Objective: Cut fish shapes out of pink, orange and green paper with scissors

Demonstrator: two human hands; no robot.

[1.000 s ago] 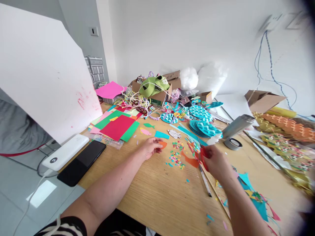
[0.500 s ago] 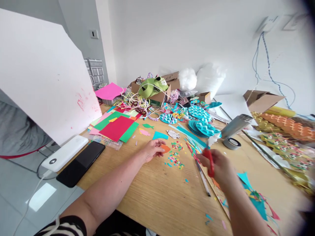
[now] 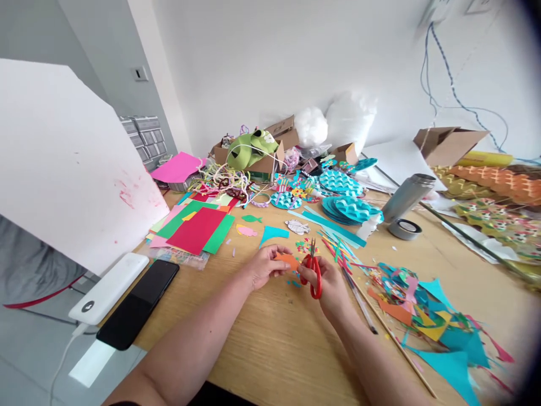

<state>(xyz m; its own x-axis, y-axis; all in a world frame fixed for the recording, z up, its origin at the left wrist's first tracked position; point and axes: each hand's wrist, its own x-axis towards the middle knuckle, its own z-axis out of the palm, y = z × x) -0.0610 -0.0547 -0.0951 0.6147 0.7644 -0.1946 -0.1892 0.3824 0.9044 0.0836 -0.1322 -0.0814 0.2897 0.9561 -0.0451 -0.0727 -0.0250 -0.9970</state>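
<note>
Orange paper (image 3: 289,260), pinched by left hand (image 3: 269,266); red scissors (image 3: 311,261), gripped in right hand (image 3: 332,285); both hands half-curled

No lettering, brand or number can be read. The white power bank (image 3: 114,282) bears a round dark mark (image 3: 88,306), too small to decipher.

Black phone (image 3: 137,304) beside white power bank (image 3: 110,285); silver flask (image 3: 407,198); cardboard box (image 3: 450,148) near wall (image 3: 249,56).

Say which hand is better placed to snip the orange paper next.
Probably the right hand: it holds the red scissors, blades pointing away from the body, close to the orange paper that the left hand pinches.
</note>
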